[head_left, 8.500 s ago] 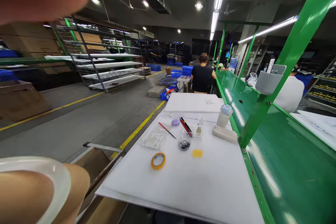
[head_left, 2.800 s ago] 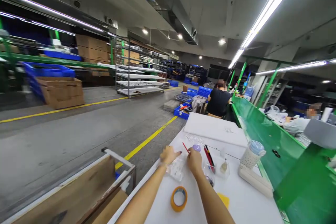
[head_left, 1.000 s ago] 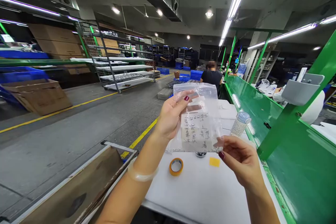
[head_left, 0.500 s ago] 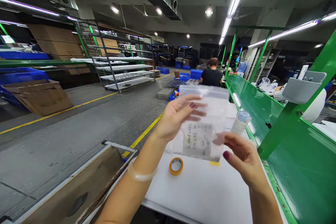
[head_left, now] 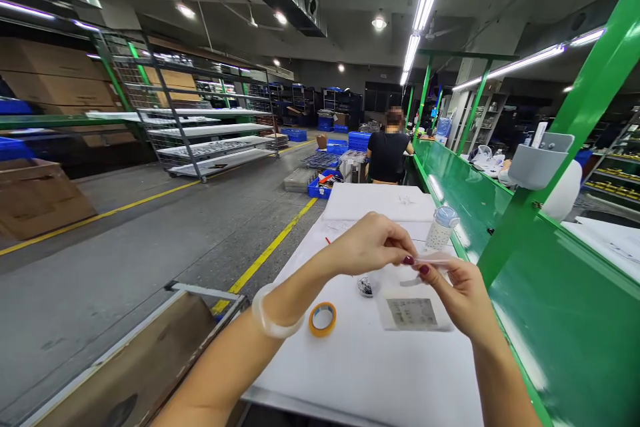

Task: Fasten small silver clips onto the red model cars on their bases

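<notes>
A clear zip bag (head_left: 394, 285) with a handwritten label (head_left: 413, 311) hangs low over the white table, its top edge toward me. My left hand (head_left: 373, 243) pinches that top edge between thumb and fingers. Right beside it, my right hand (head_left: 457, 287) pinches the same edge, the two thumbs almost meeting. A roll of orange tape (head_left: 323, 319) lies to the left of the bag. Small dark pieces (head_left: 365, 286) in something clear and round sit just left of the bag, partly covered by it.
A dotted bottle (head_left: 442, 227) with a blue lid stands behind my right hand. The green bench frame (head_left: 520, 233) runs along the right. Left of the white table (head_left: 370, 373) is a cart with a cardboard-lined bin (head_left: 165, 340). A person (head_left: 390, 150) sits farther ahead.
The bag has come down from upright before me to near the table. My left hand has moved right to its top edge, and my right hand has shifted up to that edge.
</notes>
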